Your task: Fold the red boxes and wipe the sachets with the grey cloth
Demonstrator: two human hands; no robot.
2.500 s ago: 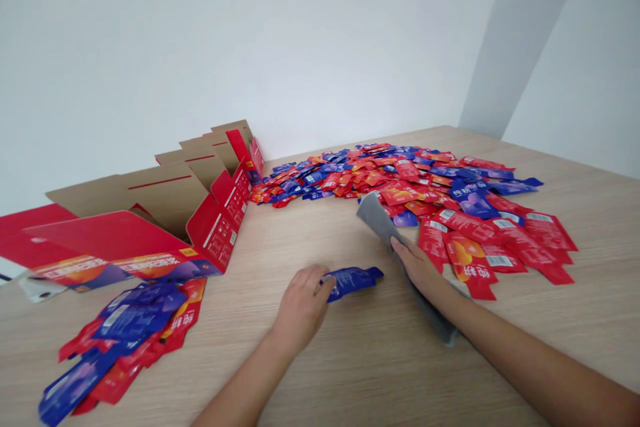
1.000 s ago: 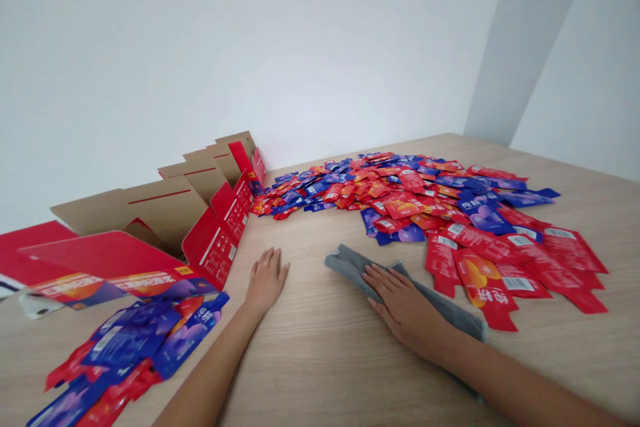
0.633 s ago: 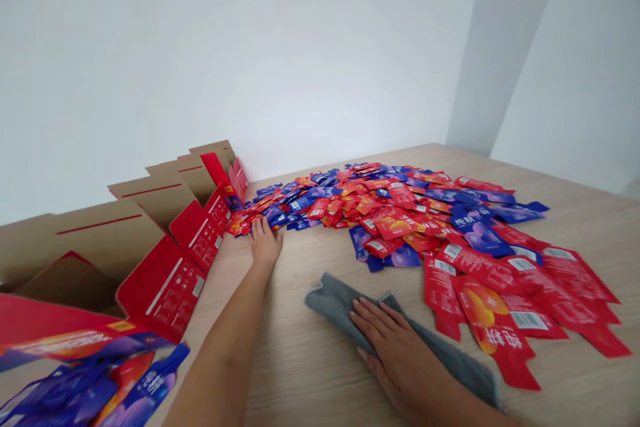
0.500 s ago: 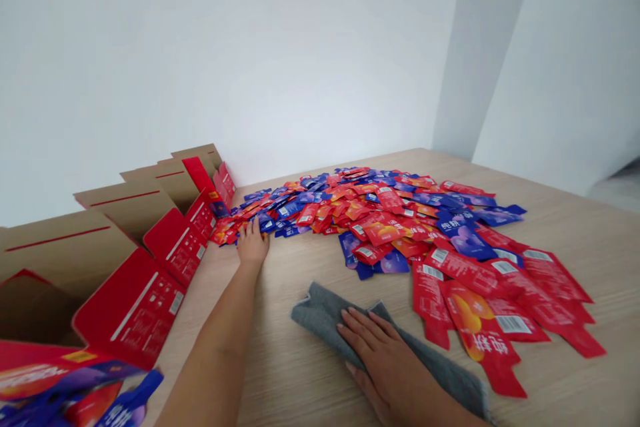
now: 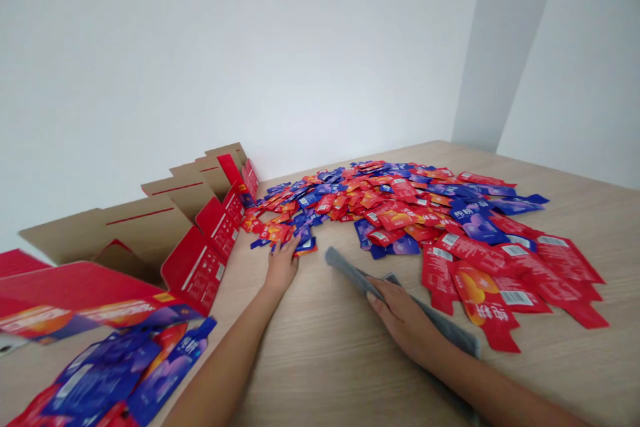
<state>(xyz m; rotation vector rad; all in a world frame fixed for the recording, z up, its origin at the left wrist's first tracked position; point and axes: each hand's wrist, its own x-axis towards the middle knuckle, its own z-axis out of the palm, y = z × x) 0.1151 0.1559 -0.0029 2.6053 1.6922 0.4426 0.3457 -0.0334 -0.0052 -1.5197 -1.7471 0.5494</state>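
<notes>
My left hand (image 5: 282, 267) reaches forward across the wooden table (image 5: 325, 360), its fingers spread on a few small red and blue packets (image 5: 280, 235) at the near left edge of a wide heap of packets (image 5: 415, 210). My right hand (image 5: 400, 317) lies flat with fingers stretched on a grey cloth (image 5: 350, 268), which runs from the heap back under my forearm. Large red packets (image 5: 480, 287) lie just right of that hand.
An open red and brown cardboard box (image 5: 150, 240) stands along the left by the white wall. A second pile of blue and red packets (image 5: 115, 373) lies at the near left corner. Bare wood shows between the hands and the near edge.
My left hand let go of a blue packet, reached forward to the heap's left edge and drew a few packets toward me. My right hand slid the cloth leftwards.
</notes>
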